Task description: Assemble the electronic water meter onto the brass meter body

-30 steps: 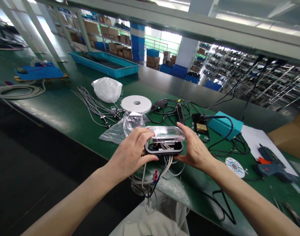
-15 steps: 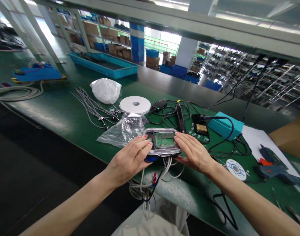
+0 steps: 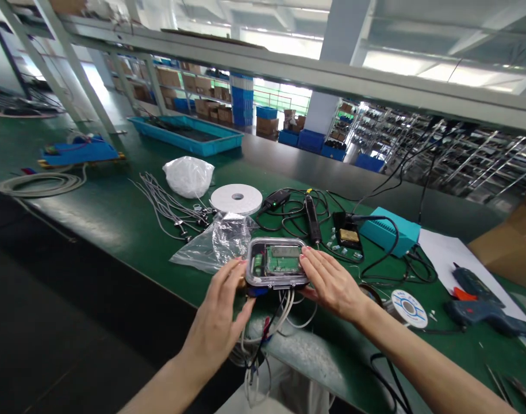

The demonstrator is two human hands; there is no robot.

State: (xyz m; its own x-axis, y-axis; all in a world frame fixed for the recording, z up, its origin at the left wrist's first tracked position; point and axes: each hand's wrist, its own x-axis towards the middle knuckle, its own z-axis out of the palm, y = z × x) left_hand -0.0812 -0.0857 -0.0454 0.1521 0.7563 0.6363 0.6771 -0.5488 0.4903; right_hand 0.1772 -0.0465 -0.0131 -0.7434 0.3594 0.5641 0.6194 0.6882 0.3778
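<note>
A small enclosure with a clear lid (image 3: 276, 282) sits at the front of the bench, a green circuit board visible inside. My left hand (image 3: 222, 307) is curved round its left side, fingers at the far left edge and thumb at the blue part below the near left corner. Across the right end of the lid lie the fingers of my right hand (image 3: 329, 279), with its thumb under the near side. White and black cables (image 3: 286, 307) run from the enclosure's near side down over the bench edge.
Behind the enclosure are a plastic bag (image 3: 219, 241), a white tape roll (image 3: 236, 199) and grey wires (image 3: 159, 204). To the right are a black handheld tool (image 3: 312, 218), a teal soldering station (image 3: 390, 230), a solder spool (image 3: 409, 309) and a glue gun (image 3: 482, 313).
My left hand's fingers have slid off the lid to the enclosure's left side, uncovering more of the lid. My right hand stays on the right end. The view has tilted up slightly.
</note>
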